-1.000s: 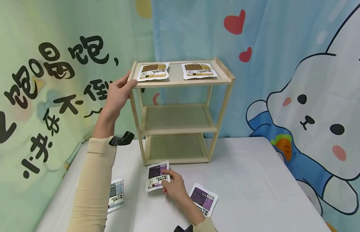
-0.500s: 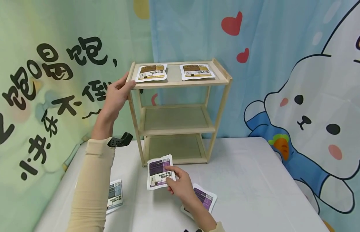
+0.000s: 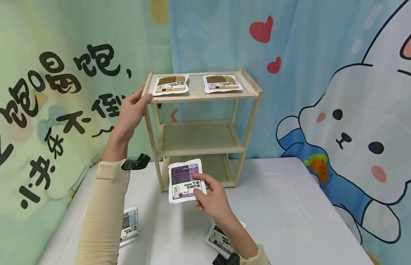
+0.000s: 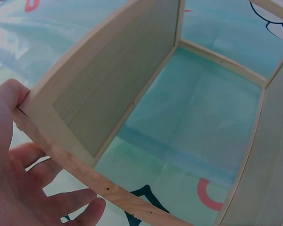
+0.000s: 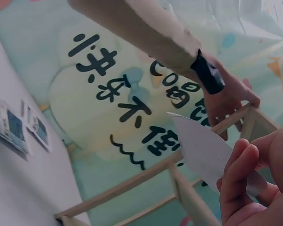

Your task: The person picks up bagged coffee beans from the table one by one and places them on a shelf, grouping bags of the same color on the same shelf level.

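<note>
Far left of the left fingers: green curtain (image 3: 135,22) with big black lettering (image 3: 71,121). White-covered counter (image 3: 291,213) spans below both hands. Blue packet (image 3: 130,224) lies on it, below the left fingers beside the beige sleeve (image 3: 102,206); right wrist view shows two such packets. Person's left hand (image 3: 130,112) has fingers and thumb clamped on the upper left corner of the wooden rack (image 3: 200,138), three shelves, standing on the counter. On its top shelf, brown packet (image 3: 171,85) just right of the left fingers, second brown packet (image 3: 222,83) farther right. Purple packet (image 3: 184,177) is off the counter, in front of the bottom shelf, pinched between thumb and fingers of the right hand (image 3: 213,200), mostly left of those fingers. Below them, on the counter, another packet (image 3: 218,240), partly behind the forearm. Right of the right fingers: blue curtain (image 3: 218,44) with hearts (image 3: 261,30) and white rabbit (image 3: 351,165).
</note>
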Demonstrator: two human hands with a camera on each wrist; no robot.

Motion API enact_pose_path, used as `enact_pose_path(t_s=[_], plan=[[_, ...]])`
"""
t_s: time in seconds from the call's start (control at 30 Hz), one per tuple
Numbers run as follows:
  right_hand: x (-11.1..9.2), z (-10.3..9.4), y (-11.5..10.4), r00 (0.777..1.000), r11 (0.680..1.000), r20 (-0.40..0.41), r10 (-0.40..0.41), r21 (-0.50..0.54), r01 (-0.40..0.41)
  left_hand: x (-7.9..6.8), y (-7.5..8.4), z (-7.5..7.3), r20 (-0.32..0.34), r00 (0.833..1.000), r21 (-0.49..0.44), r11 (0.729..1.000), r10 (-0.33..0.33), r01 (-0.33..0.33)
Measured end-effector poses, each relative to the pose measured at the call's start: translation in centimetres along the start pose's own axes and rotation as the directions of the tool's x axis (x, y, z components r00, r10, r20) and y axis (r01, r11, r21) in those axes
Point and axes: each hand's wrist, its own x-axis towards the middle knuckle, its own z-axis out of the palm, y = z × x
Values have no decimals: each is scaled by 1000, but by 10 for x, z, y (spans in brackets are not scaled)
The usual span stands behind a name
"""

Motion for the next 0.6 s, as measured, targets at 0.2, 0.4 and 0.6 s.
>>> enact_pose_path(t_s=[0.2, 0.4, 0.6], plan=[[21, -5, -15, 998, 999, -32, -50, -7, 50, -1, 2, 1, 1, 1000, 22, 1000, 16, -16], [49, -3, -26, 996, 997, -43, -76, -4, 76, -1, 5, 3, -9, 1000, 47, 999, 26, -26], [73, 4, -41, 999, 998, -19, -50, -27, 49, -4, 3, 3, -7, 1000, 23, 999, 26, -26]])
